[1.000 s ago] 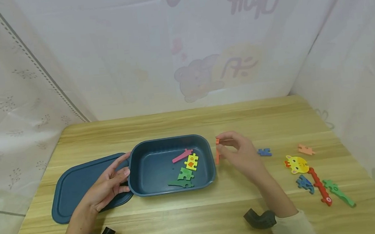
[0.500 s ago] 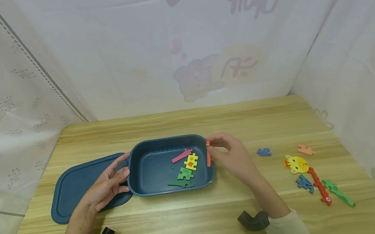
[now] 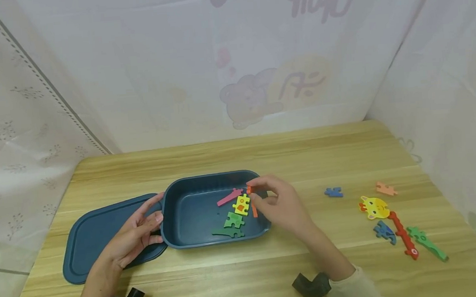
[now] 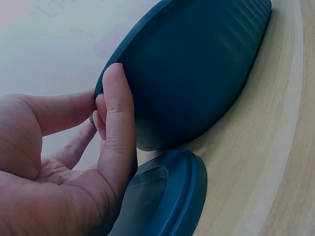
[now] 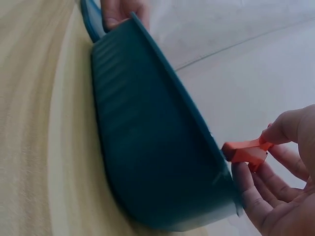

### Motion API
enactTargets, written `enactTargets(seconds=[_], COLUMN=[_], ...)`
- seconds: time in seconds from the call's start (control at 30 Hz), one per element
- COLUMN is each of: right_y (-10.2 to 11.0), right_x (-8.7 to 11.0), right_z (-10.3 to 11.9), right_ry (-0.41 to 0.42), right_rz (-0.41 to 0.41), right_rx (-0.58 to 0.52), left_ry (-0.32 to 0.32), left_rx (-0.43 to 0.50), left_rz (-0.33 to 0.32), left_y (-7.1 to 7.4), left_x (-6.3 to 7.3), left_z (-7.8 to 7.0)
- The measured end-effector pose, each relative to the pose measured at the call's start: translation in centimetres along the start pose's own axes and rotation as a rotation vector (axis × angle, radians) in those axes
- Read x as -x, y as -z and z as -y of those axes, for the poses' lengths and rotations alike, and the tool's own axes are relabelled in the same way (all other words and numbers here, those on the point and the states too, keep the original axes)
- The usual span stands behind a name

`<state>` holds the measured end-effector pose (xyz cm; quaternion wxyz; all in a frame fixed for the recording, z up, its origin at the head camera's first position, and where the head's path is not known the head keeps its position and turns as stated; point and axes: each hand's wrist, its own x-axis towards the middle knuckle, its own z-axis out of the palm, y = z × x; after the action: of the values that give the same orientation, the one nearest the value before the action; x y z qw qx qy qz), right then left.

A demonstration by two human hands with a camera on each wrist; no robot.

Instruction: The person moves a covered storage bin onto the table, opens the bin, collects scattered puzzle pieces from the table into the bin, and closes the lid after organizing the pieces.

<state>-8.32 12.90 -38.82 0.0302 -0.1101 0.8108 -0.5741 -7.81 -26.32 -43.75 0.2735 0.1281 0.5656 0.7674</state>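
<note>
My left hand holds the left end of a dark blue rectangular container, its fingertips at the rim and outer wall. The left wrist view shows a finger lying along the container's outer wall. My right hand pinches an orange puzzle piece between thumb and fingers, over the right part of the container. In the right wrist view the orange piece overlaps the rim. Inside lie a pink puzzle piece, a yellow one and two green ones.
The dark blue lid lies left of the container, partly behind my left hand. On the right of the wooden table are a blue piece, a peach piece, a yellow giraffe head, a red piece and others.
My right hand has moved left with the orange piece, from beside the container to over its right part. My left hand stays at the container's left end.
</note>
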Motion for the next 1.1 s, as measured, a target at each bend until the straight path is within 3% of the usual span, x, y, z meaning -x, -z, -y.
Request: enactTargets(seconds=[0.17,0.57,0.9,1.1], right_y=[-0.8,-1.5,-1.7,-1.5], right_x=[0.1,0.3,0.6,0.6], right_z=[0.2,-0.4,-0.1,-0.2], right_ry=[0.088,0.259,0.319,0.294], right_rz=[0.025,-0.005,0.016,0.031], right_rx=[0.020,0.245,0.373,0.402], left_ry=[-0.002,-0.001,0.002,0.005], left_rx=[0.001,0.010,0.008,-0.004], left_rz=[-0.004,-0.002,-0.003,-0.009], left_y=[0.0,-0.1,-0.1,-0.1], left_x=[0.0,0.0,0.0,0.0], left_z=[0.0,0.1,0.1,0.0])
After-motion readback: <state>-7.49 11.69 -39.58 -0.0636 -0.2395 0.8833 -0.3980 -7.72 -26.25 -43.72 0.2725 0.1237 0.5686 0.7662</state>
